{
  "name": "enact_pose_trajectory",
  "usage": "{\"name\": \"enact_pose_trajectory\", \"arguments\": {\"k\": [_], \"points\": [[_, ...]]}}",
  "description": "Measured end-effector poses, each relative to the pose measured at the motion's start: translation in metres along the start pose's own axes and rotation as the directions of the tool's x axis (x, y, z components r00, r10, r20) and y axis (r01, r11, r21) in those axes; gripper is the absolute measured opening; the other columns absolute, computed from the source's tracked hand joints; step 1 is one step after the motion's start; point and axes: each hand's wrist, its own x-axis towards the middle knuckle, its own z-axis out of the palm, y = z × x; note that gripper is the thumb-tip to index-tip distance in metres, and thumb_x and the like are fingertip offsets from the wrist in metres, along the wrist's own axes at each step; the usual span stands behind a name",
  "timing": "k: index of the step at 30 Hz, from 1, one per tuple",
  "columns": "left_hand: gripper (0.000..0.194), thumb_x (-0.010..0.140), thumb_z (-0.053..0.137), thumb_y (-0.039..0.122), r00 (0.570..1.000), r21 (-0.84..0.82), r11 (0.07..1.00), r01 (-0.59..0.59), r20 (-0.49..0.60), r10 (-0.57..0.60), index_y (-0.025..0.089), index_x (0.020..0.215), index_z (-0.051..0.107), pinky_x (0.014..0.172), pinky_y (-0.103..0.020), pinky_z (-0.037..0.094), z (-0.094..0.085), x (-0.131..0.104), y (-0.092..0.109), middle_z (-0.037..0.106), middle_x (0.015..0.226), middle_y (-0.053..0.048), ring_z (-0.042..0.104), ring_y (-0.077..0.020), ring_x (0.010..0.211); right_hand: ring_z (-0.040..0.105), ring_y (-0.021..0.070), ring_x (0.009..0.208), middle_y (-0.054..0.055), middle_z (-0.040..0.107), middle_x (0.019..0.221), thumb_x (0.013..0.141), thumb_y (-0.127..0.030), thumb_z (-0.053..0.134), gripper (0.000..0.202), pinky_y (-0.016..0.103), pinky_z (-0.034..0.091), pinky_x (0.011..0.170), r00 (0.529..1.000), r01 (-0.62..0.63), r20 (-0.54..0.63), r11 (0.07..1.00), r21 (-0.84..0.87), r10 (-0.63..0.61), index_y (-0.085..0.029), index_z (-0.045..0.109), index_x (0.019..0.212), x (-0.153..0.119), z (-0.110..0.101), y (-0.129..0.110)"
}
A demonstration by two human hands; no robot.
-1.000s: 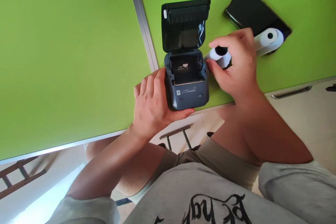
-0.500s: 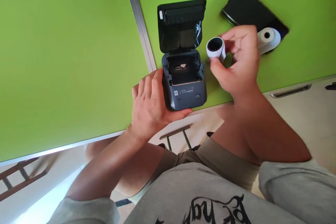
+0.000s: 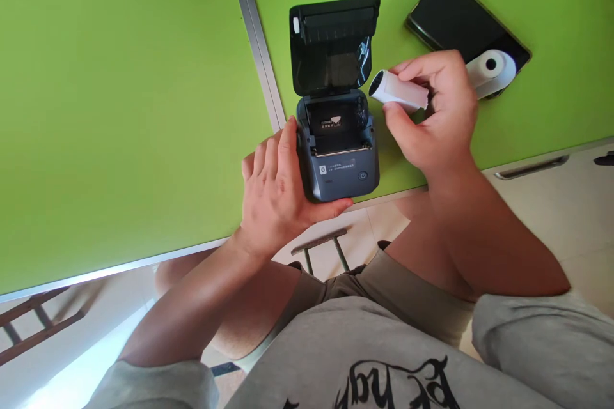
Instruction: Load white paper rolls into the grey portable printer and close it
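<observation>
A small dark grey label printer (image 3: 343, 176) stands near the front edge of the green table, its black lid (image 3: 332, 54) raised and its paper bay exposed. My left hand (image 3: 278, 188) grips the printer's left side, fingers along the wall and thumb across the lower front. To the right of the bay, my right hand (image 3: 439, 108) pinches a white paper roll (image 3: 405, 92) with a dark core between thumb and fingers. The roll is tilted, its open end facing the printer. Some of its far end is hidden by the fingers.
A black smartphone (image 3: 460, 16) lies beyond my right hand, with another white paper roll (image 3: 490, 65) at its lower right corner. A metal strip (image 3: 256, 38) crosses the green table (image 3: 144, 108). A drawer handle (image 3: 532, 167) shows at the right.
My right hand has turned the paper roll from nearly upright to lying sideways, its dark open end swung left toward the printer. The left hand and printer have barely shifted.
</observation>
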Motion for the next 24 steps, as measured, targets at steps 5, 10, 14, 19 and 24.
{"name": "enact_pose_trajectory", "arguments": {"k": [5,10,14,19,24], "points": [[0.125,0.072,0.052,0.101,1.0,0.001,1.0,-0.014,0.027,0.014,0.011,0.157,0.04,0.1,-0.054,0.046,-0.001,0.0,-0.001,0.061,0.144,-0.026,0.061,-0.0445,0.125,0.072,0.0207,0.107,0.003,0.071,0.11,0.091,-0.035,0.06,0.017,0.041,0.06,0.091,0.991,0.104,-0.102,0.985,0.139,-0.091,-0.028,0.055,0.106,0.002,-0.002,-0.01],[0.122,0.075,0.052,0.099,0.999,-0.006,1.0,-0.028,0.022,0.028,0.009,0.156,0.042,0.1,-0.055,0.047,-0.002,0.001,0.0,0.061,0.144,-0.027,0.061,-0.0434,0.124,0.074,0.0181,0.104,-0.001,0.075,0.113,0.09,-0.033,0.067,0.02,0.036,0.061,0.081,0.976,0.217,-0.042,0.937,0.273,-0.214,-0.03,0.058,0.108,0.004,0.001,-0.038],[0.121,0.074,0.056,0.098,0.999,-0.01,1.0,-0.015,0.03,0.015,0.012,0.158,0.042,0.1,-0.054,0.047,-0.003,0.001,0.0,0.061,0.145,-0.024,0.061,-0.0418,0.125,0.077,0.0191,0.111,-0.003,0.078,0.115,0.091,-0.021,0.064,0.015,0.04,0.063,0.091,0.961,0.222,0.103,0.937,0.27,-0.257,-0.029,0.059,0.103,0.01,0.006,-0.052],[0.12,0.074,0.056,0.097,0.999,-0.017,1.0,-0.012,0.034,0.013,0.01,0.156,0.043,0.1,-0.053,0.047,-0.003,0.001,0.002,0.062,0.144,-0.025,0.061,-0.0416,0.123,0.078,0.0192,0.105,-0.003,0.08,0.111,0.088,-0.014,0.063,0.013,0.04,0.064,0.09,0.957,0.209,0.16,0.959,0.192,-0.241,-0.027,0.063,0.088,0.019,0.009,-0.051],[0.118,0.078,0.052,0.096,0.999,-0.017,1.0,-0.026,0.038,0.026,0.008,0.155,0.043,0.097,-0.054,0.047,-0.004,0.0,0.002,0.062,0.143,-0.026,0.061,-0.042,0.122,0.077,0.0166,0.089,-0.002,0.08,0.098,0.089,-0.018,0.062,0.01,0.035,0.062,0.073,0.956,0.197,0.166,0.949,0.246,-0.242,-0.027,0.066,0.084,0.02,0.013,-0.042]]}}
